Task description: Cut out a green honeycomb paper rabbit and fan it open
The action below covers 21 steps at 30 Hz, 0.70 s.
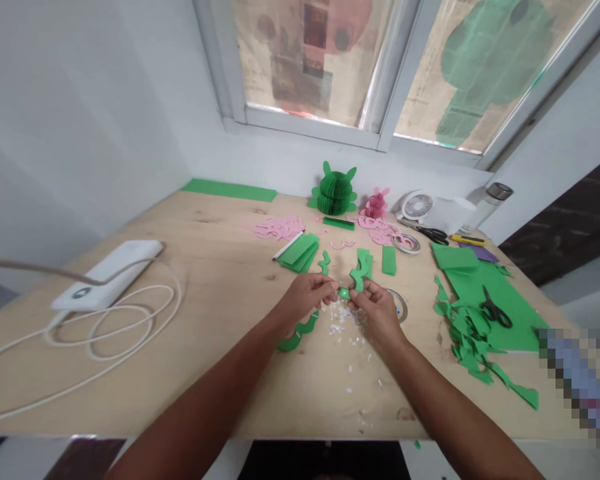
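Observation:
A wavy green paper strip (359, 277) is pinched in my right hand (379, 312), and a small shiny patch shows on its lower part. My left hand (310, 295) is closed beside that lower part, thumb and fingers pressed together; whatever lies between the fingertips is too small to make out. Beyond the left hand lies another curvy green paper cutout (325, 262). A scalloped green piece (300, 335) rests below the left hand. Small white scraps (341, 320) are scattered under both hands. A roll of tape (398, 307) is partly hidden behind the right hand.
A white power bank (111, 275) with looped cable lies left. Folded green papers (301, 253), pink scraps (280, 227) and green honeycomb figure (335, 193) stand farther back. At right are black scissors (495, 310) on green sheets, green offcuts (467, 333) and a yellow cutter (467, 240).

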### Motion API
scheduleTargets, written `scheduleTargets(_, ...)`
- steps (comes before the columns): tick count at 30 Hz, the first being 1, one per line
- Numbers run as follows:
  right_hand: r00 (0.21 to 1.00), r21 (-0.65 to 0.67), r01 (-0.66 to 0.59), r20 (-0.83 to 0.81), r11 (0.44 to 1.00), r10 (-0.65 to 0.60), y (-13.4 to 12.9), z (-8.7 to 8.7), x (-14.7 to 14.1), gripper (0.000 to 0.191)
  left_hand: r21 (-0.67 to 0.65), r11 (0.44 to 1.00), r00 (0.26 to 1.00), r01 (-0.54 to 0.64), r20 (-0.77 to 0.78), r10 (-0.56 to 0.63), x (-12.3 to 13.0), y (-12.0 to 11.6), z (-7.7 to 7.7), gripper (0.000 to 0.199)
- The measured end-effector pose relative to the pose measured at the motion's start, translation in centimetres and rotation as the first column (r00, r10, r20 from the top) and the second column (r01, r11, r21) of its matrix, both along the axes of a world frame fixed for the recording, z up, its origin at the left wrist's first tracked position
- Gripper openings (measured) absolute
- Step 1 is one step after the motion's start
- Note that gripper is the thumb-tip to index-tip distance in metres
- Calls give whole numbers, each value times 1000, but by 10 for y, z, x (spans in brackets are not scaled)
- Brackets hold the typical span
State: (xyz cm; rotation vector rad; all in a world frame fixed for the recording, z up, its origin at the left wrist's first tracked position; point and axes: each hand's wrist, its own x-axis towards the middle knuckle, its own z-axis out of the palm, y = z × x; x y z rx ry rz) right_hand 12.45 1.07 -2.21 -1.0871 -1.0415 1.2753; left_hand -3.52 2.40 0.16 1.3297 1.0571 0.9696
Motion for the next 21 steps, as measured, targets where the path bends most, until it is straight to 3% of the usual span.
scheduleTargets(4,1000,0,-13,5,1000,13,1,-2,1,26,-59,997,998,55,37,-53,1,-1,-2,20)
scheduleTargets(8,999,-5,-25,20,1000,25,2,-3,2,25,-63,998,997,30,69,-25,1,0,-4,21)
scheduleTargets(13,992,-4,-123,30,992,123,1,-7,4,25,-38,999,987,-24,156,29,-1,3,-6,24)
scheduleTargets(21,962,44,-258,100,965,252,-3,-7,3,23,-95,995,968,-10,248,33,-1,2,-10,20)
